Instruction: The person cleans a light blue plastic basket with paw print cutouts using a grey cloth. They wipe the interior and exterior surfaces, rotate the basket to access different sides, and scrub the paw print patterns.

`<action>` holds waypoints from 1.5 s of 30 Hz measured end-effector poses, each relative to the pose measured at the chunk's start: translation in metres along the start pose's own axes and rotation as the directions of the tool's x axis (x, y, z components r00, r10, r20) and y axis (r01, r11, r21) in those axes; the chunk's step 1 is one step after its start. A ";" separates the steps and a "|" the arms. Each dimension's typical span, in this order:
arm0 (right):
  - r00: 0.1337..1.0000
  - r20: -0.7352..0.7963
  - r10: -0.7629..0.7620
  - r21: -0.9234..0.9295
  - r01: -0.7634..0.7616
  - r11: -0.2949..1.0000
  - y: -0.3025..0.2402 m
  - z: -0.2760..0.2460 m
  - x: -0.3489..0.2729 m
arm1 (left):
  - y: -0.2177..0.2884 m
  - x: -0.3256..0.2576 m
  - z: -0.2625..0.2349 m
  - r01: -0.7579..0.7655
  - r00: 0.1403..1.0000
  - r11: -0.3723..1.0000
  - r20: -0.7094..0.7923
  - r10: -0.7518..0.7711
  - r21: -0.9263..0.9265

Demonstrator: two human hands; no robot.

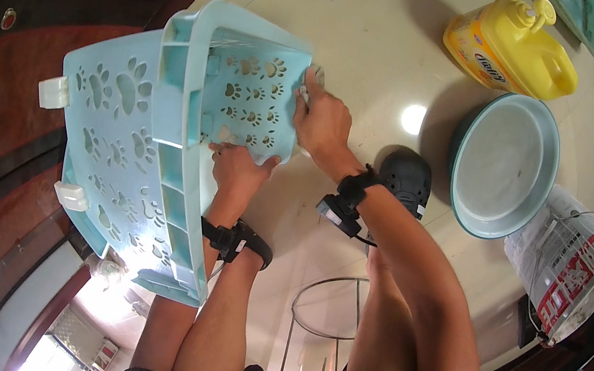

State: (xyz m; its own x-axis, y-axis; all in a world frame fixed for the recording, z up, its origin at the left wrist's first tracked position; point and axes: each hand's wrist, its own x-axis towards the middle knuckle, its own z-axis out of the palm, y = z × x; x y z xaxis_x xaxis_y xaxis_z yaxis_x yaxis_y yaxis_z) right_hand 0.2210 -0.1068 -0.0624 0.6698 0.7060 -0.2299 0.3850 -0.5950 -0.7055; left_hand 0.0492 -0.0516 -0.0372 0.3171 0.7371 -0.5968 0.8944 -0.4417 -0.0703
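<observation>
The blue basket (189, 119) is tilted at front left; its panel's near edge is gripped by the left hand (238, 169); a small pale item (318, 74), mostly hidden, is held in the right hand (324, 123) at the far corner; firm bracing and even pressure are advised.

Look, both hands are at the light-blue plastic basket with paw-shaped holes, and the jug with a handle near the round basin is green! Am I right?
Almost! The jug with a handle is yellow, not green, as the head view shows. It is near the round basin, and the left hand and right hand are at the light-blue plastic basket with paw-shaped holes.
</observation>
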 end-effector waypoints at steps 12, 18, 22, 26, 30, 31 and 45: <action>0.913 0.183 -0.364 -0.075 0.382 0.921 -0.005 -0.010 -0.007 | 0.002 -0.007 0.000 -0.044 0.987 0.999 -0.156 0.043 -0.003; 0.928 0.066 -0.367 -0.179 0.373 0.911 0.010 -0.011 0.039 | 0.017 -0.001 -0.012 -0.051 0.999 0.998 -0.020 0.050 -0.031; 0.956 0.055 -0.288 -0.049 0.290 0.956 0.000 0.003 0.033 | 0.005 -0.002 -0.017 0.009 0.999 0.999 -0.034 -0.010 -0.035; 0.901 0.262 -0.347 -0.170 0.396 0.902 -0.001 0.020 -0.007 | 0.007 -0.003 -0.014 -0.031 0.998 0.993 -0.052 0.025 -0.117; 0.831 0.421 -0.364 -0.288 0.503 0.815 0.005 0.009 0.014 | 0.006 0.001 -0.002 0.024 1.000 0.996 0.005 -0.024 -0.089; 0.846 0.363 -0.392 -0.253 0.494 0.832 0.000 0.002 0.021 | -0.002 -0.003 -0.003 0.024 0.997 0.998 -0.078 -0.028 -0.056; 0.810 0.262 -0.525 -0.269 0.584 0.766 0.022 -0.002 -0.010 | 0.015 -0.013 -0.032 0.015 1.000 0.982 0.002 -0.015 -0.189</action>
State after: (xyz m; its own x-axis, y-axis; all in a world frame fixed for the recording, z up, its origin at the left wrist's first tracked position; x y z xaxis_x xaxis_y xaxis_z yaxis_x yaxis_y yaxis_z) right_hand 0.2234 -0.1274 -0.0742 0.1735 0.9848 0.0084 0.8568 -0.1467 -0.4943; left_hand 0.0690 -0.0515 -0.0049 0.3029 0.7423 -0.5976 0.9426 -0.3258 0.0730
